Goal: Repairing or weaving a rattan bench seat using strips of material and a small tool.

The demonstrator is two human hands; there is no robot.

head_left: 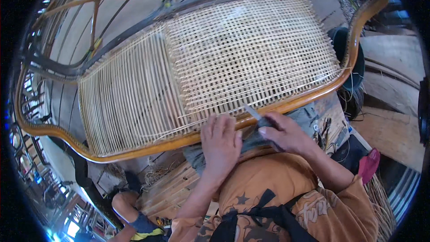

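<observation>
Two bare hands work at the near edge of a large cane seat panel, seen from above by a head-worn camera. The frame (309, 100), a curved rail of glossy orange-brown wood, lies tilted across the person's lap and fills most of the view. Inside it stretches the weave (251, 49): pale cane strands, crossed into an open grid on the right part, with only parallel strands on the left part. The left hand (220, 141) lies flat, fingers together and pointing away, pressing on the rail and the edge of the weave; it grips nothing. The right hand (286, 132) is curled closed around a dark handle, and a slim metal blade (251, 111) pokes out of it toward the weave just beside the rail. Judging by looks, the frame is stiff, bulky and fairly light, with a smooth finish that may slip, so the rail is the safe place to hold. The strands look thin, springy and easy to crack or cut, so they should bear little pressure. Beyond the lap, loose cane bundles (165, 188) lie on the floor, a red cloth (369, 163) sits at right, and another person's knee (123, 204) shows at lower left.
</observation>
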